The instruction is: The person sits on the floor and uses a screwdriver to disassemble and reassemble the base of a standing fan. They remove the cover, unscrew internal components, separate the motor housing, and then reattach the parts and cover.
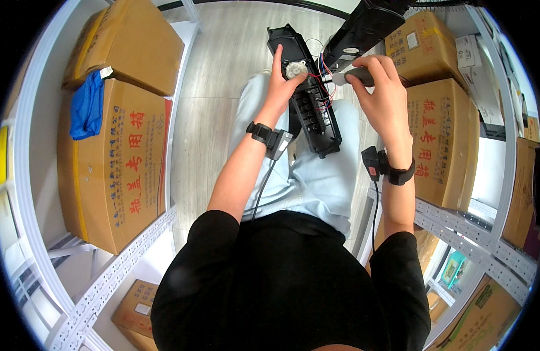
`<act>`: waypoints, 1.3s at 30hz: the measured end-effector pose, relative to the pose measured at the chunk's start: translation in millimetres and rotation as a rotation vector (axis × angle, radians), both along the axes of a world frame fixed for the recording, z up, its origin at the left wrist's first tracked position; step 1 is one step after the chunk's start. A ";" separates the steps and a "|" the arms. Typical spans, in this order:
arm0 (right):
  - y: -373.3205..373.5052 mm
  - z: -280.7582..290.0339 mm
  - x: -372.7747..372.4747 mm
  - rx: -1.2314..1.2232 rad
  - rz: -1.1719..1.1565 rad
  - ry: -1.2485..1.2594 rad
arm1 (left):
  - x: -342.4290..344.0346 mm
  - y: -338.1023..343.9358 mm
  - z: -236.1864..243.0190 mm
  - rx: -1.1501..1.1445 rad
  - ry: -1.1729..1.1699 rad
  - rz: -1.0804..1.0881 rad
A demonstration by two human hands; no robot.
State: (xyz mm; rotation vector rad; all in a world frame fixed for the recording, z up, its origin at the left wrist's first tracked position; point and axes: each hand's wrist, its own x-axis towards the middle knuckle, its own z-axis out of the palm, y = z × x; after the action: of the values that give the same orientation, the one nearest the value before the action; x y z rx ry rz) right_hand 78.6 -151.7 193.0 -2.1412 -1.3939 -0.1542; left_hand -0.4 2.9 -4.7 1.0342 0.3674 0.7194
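Between 2 shelves (pixel 106 298), left hand (pixel 281 85) clasps black housing (pixel 310 105) at edge; right hand (pixel 382 96) pinches grey tool (pixel 362 75).

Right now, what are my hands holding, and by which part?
Your left hand holds the black case by its left edge, thumb at the pale round part; your right hand holds a grey tool by its dark handle.

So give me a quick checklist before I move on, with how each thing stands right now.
1. Left hand on black housing: ok, thumb at the white round part.
2. Grey-handled tool in right hand: ok, held in the fingers.
3. Thin wires clear of the tool: not ok, they appear close to its front end.
4. Tool's tip placement: cannot tell, too small.
5. Housing's support: cannot tell, underside hidden.
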 end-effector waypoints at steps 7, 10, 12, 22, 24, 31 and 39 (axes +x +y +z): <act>-4.8 11.6 -4.0 0.061 -0.025 -0.004 | 0.0 3.0 -4.4 -0.011 0.039 -0.017; -7.3 6.8 -2.9 0.020 -0.025 0.025 | 0.9 2.1 -4.4 -0.014 0.042 -0.021; -8.8 3.1 -3.1 0.005 -0.025 0.026 | 0.7 1.9 -3.9 -0.009 0.045 -0.021; -11.5 -7.4 -3.6 0.023 -0.038 0.037 | -0.2 1.3 -2.8 -0.014 0.037 -0.019; -11.2 -7.8 -3.8 0.024 -0.041 0.039 | 0.2 1.6 -3.8 0.000 0.040 -0.014; -12.5 -7.5 -6.4 0.011 -0.062 0.035 | 0.7 1.5 -3.9 0.007 0.028 -0.001; -13.7 -8.3 -7.2 0.020 -0.062 0.037 | 0.6 1.5 -3.5 0.000 0.029 -0.002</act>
State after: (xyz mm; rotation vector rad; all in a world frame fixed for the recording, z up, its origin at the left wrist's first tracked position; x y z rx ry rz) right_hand 71.4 -165.4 184.7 -2.1610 -1.3004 -0.1510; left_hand 0.3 4.4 -8.2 1.0460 0.3912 0.7030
